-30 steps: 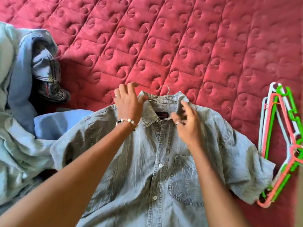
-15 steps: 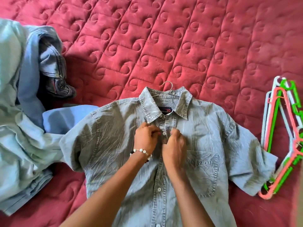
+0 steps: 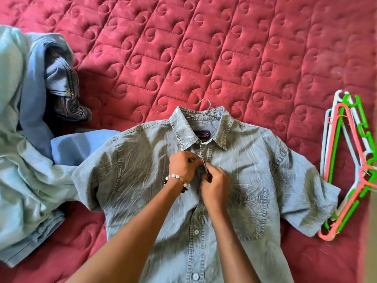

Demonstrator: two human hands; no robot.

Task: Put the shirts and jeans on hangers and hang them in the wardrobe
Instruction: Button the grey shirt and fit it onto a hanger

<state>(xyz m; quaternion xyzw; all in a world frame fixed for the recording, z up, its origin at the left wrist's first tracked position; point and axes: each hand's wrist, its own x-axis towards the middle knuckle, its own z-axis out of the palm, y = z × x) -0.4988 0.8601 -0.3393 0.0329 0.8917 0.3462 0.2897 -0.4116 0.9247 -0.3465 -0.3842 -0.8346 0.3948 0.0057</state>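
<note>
Both forearms reach in from the lower edge and meet at the chest of the shirt (image 3: 204,180), just below the collar. The left hand (image 3: 182,167), a bead bracelet (image 3: 177,178) at its wrist, has its fingers curled and pinching the left edge of the placket; the right hand (image 3: 215,186) has its fingers bent and pinching the placket from the other side, the two hands touching. The shirt lies flat, front up, on the red quilted bed (image 3: 224,58), its long axis running from the collar at the far end toward the viewer, sleeves spread to either side. A wire hanger hook (image 3: 205,103) sticks out past the collar, pointing away. Beyond the collar the quilt is open. To the left, close to the sleeve, lies a heap of denim clothes (image 3: 26,150); to the right, touching the other sleeve, a stack of plastic hangers (image 3: 346,160) near the bed's edge.
</note>
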